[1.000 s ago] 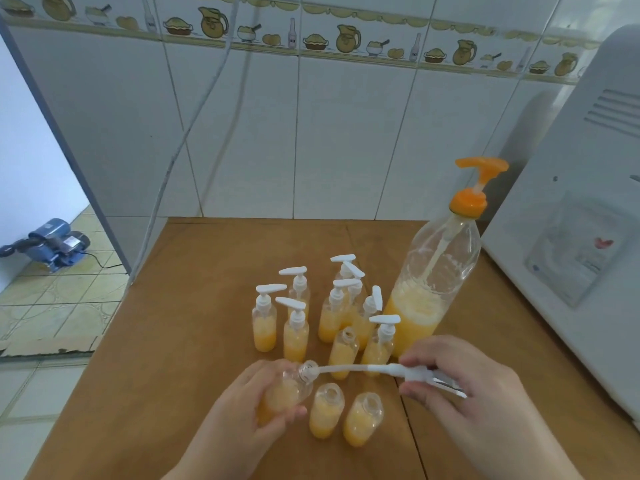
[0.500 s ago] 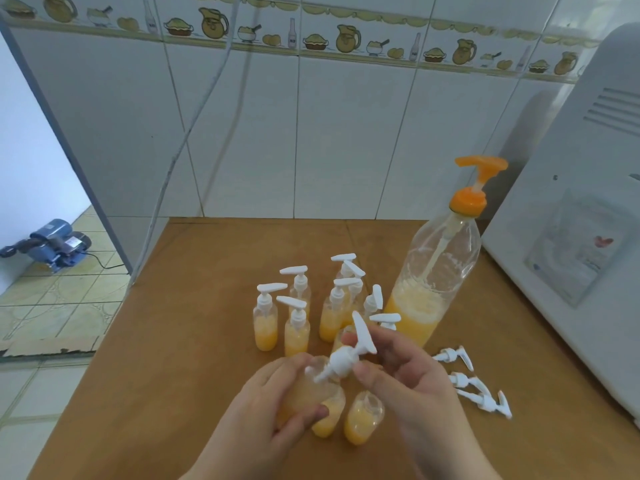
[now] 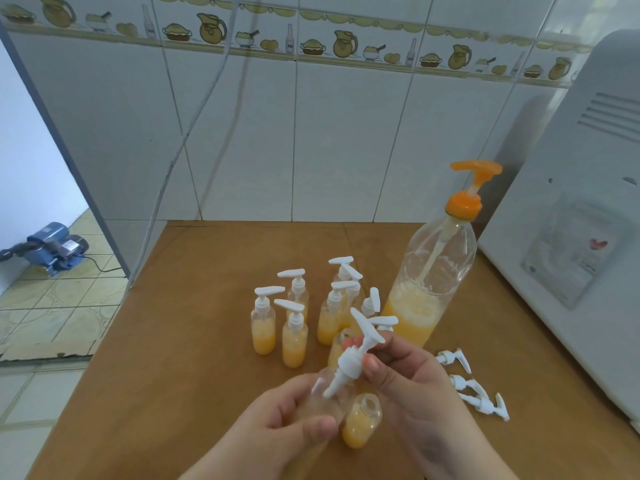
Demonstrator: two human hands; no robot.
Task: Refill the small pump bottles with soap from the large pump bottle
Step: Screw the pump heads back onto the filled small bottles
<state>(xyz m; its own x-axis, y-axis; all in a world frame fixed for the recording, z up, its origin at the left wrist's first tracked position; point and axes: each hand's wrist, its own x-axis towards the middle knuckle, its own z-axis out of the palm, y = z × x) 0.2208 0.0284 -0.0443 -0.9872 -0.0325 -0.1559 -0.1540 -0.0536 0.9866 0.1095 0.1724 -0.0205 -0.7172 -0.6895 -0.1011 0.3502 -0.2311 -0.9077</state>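
Brown wooden surface carrying everything. Large clear plastic bottle with orange pump standing far right. Left hand gripping small clear bottle, near centre. Right hand pinching white plastic pump head, seating at its neck.

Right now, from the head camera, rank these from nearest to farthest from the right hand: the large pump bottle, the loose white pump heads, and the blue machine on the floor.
From right hand:
1. loose white pump heads, right beside it on table.
2. large pump bottle, behind it.
3. blue machine, far left on floor.
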